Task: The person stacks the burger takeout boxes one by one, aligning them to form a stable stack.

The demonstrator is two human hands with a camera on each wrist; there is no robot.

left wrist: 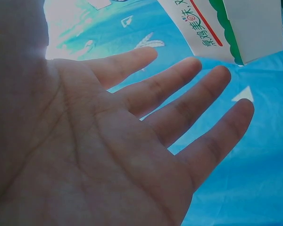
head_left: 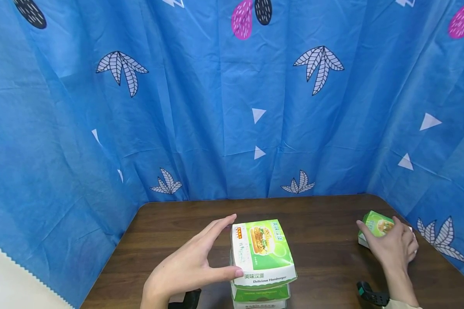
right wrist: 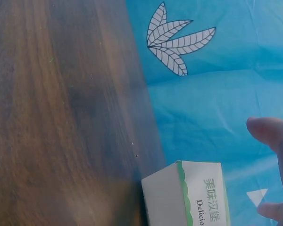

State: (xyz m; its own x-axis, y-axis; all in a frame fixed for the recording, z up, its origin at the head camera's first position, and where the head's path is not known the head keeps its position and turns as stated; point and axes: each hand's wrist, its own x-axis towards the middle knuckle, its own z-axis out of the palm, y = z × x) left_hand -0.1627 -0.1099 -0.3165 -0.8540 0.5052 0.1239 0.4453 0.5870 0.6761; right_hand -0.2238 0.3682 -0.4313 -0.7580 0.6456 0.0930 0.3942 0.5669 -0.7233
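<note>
A stack of green-and-white hamburger boxes (head_left: 268, 257) stands near the front of the table, the top one printed with a burger picture. Beside its left side is my left hand (head_left: 193, 262), fingers extended and thumb tip at the front left of the top box; whether the thumb touches is unclear. In the left wrist view the fingers of the left hand (left wrist: 118, 127) are spread apart from a box (left wrist: 254, 28). At the right, my right hand (head_left: 396, 249) hovers over another hamburger box (head_left: 377, 225), thumb and fingers spread about it. The right wrist view shows fingertips (right wrist: 266, 129) apart from that box (right wrist: 203, 197).
The dark wooden table (head_left: 325, 240) has its right edge close beyond the right-hand box. A blue patterned curtain (head_left: 201, 107) hangs around the back and sides. A black wrist strap (head_left: 373, 296) shows on the right wrist.
</note>
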